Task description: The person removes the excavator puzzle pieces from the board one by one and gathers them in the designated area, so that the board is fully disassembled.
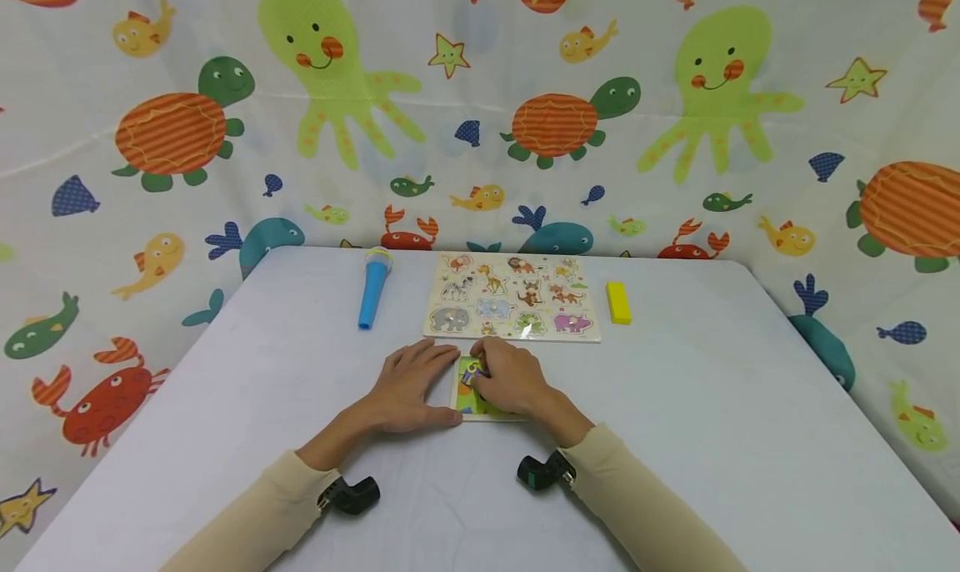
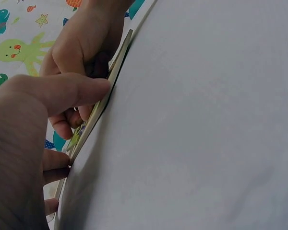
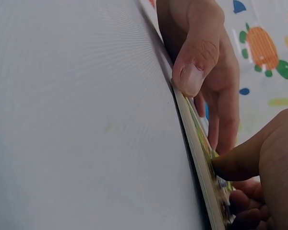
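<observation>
The small green picture-puzzle board lies flat on the white-covered table in the head view, between the two hands and just in front of the larger animal peg puzzle. Its face is bright green with orange and blue patches, its rim pale. The left hand grasps nothing; its fingers lie extended at the board's left side, the thumb touching the near left corner. The right hand pinches a purplish-blue and yellow puzzle piece between thumb and forefinger, over the board's surface, and hides much of the right part of the board. Beyond, a blue toy microphone lies left of the animal puzzle, and a yellow block just right of it. A sea-animal curtain hangs behind the table.

In the left wrist view, the board shows nearly edge-on as a thin pale slab; the left thumb touches its near edge and both hands block most of its face.

In the right wrist view, the left thumb rests on the board's corner, while the right hand's fingers are bent close over the printed face; the piece itself is too obscured to make out.
</observation>
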A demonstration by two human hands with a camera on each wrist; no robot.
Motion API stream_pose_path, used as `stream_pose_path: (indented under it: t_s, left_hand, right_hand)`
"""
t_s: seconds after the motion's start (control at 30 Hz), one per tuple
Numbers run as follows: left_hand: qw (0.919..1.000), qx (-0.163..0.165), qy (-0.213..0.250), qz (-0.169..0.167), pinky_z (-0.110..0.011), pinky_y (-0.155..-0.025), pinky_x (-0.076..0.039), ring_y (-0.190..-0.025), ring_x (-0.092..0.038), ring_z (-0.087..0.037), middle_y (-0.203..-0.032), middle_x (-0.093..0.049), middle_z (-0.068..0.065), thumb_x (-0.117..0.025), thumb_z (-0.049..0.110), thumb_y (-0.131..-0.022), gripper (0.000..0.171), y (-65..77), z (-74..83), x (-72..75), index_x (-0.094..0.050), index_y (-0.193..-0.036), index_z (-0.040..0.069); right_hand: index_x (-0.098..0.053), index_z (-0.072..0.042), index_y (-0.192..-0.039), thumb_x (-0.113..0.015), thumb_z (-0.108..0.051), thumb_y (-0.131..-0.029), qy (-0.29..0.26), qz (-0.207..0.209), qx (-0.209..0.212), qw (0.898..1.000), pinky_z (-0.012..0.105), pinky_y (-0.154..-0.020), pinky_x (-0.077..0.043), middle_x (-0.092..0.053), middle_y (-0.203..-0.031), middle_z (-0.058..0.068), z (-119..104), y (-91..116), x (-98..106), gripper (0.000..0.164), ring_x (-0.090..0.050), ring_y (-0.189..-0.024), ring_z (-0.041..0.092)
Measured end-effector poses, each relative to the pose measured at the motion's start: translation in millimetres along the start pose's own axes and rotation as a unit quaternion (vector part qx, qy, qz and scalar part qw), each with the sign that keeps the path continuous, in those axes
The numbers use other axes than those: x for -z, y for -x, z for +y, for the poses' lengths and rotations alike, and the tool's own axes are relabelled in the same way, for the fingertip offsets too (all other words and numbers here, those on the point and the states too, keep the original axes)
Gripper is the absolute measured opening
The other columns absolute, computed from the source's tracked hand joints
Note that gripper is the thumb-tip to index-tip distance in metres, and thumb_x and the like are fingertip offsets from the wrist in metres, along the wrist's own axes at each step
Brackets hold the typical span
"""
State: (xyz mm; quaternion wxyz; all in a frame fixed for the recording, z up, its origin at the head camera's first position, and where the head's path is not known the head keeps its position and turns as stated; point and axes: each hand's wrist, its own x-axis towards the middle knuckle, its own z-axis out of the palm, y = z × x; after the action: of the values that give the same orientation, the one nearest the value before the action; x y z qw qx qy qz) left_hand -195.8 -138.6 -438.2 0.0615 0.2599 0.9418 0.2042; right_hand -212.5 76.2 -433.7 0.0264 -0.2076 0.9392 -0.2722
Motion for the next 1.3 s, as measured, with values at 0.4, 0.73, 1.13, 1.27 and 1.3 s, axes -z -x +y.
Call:
stream_pose_path:
  t_s: [0.4,0.73,1.13,1.27,1.3]
  left_hand:
    - [1.0,-0.003,-0.006,0.003,-0.062,-0.119,-0.013,-0.155,-0.013,-0.032,-0.163,-0.035,-0.001,-0.07,0.061,-0.08,0.093,-0.2,-2.3,-1.5,-0.039,-0.158,0.019]
    - [1.0,-0.001,-0.009,0.002,-0.062,-0.119,-0.014,-0.155,-0.014,-0.031,-0.163,-0.035,-0.001,-0.07,0.062,-0.079,0.095,-1.2,-4.2,-2.5,-0.039,-0.158,0.02]
    - [0.9999,0.002,-0.01,-0.001,-0.061,-0.12,-0.013,-0.155,-0.014,-0.032,-0.163,-0.035,-0.001,-0.072,0.06,-0.079,0.095,-0.4,-2.0,0.2,-0.039,-0.157,0.019]
    - [1.0,0.002,-0.009,0.001,-0.061,-0.12,-0.013,-0.155,-0.014,-0.031,-0.163,-0.036,-0.001,-0.071,0.061,-0.078,0.095,-0.8,-3.1,-2.0,-0.039,-0.157,0.02]
    - [0.9999,0.002,-0.01,0.001,-0.061,-0.12,-0.013,-0.155,-0.014,-0.031,-0.163,-0.036,-0.001,-0.071,0.062,-0.078,0.095,-1.0,-3.4,-2.8,-0.039,-0.157,0.021]
  right_hand:
    - [-0.061,-0.011,-0.123,-0.073,-0.023,-0.089,-0.039,0.035,-0.001,0.999,0.042,-0.092,-0.05,-0.063,-0.117,0.003,5,2,-6,0.037,-0.061,-0.103,0.019]
    - [-0.069,-0.013,-0.109,-0.075,-0.019,-0.09,-0.139,0.092,-0.001,0.986,0.038,-0.086,-0.05,-0.07,-0.104,0.0,11,0,-11,0.021,-0.065,-0.094,0.017]
    - [-0.07,-0.009,-0.106,-0.069,-0.012,-0.095,-0.222,0.113,0.017,0.968,0.024,-0.065,-0.048,-0.067,-0.084,-0.004,13,0,-12,0.011,-0.059,-0.071,0.013]
    - [-0.071,-0.007,-0.107,-0.069,-0.01,-0.094,-0.23,0.117,0.021,0.966,0.024,-0.064,-0.048,-0.068,-0.083,-0.003,14,1,-12,0.013,-0.06,-0.07,0.013]
    - [-0.071,-0.007,-0.107,-0.069,-0.009,-0.094,-0.233,0.117,0.02,0.965,0.023,-0.064,-0.048,-0.068,-0.083,-0.002,14,1,-12,0.014,-0.059,-0.07,0.013]
